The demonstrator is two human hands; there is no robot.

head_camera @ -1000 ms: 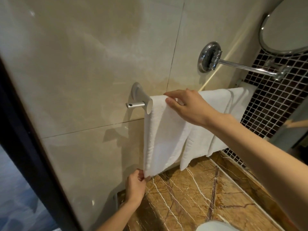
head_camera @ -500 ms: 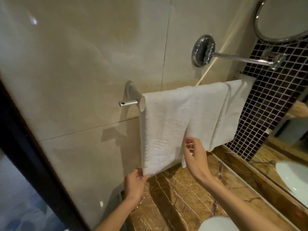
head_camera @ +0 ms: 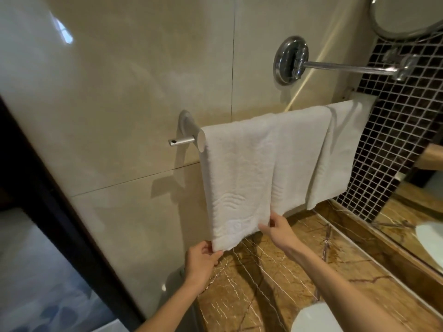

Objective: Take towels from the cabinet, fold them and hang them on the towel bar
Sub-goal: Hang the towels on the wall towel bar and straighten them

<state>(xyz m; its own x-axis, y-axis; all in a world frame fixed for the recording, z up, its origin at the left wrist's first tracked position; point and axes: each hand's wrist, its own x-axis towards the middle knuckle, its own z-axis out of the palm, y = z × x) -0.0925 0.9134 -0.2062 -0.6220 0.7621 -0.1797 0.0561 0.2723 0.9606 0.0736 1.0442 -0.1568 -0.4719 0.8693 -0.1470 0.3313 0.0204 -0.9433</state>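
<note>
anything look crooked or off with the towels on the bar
Nothing damaged or spilled. The near white terry towel hangs lower than the white towels beside it on the silver metal towel bar, so the bottom edges step unevenly. The left hand and right hand pinch its lower corners.

A bathroom is showing itself here: glossy beige wall tiles (head_camera: 119,92) are carrying a chrome towel bar (head_camera: 182,141) draped with 2 white towels (head_camera: 263,164), beside dark mosaic tiling (head_camera: 395,152), a brown marble counter (head_camera: 275,283) and an arm-mounted round mirror (head_camera: 407,15).
</note>
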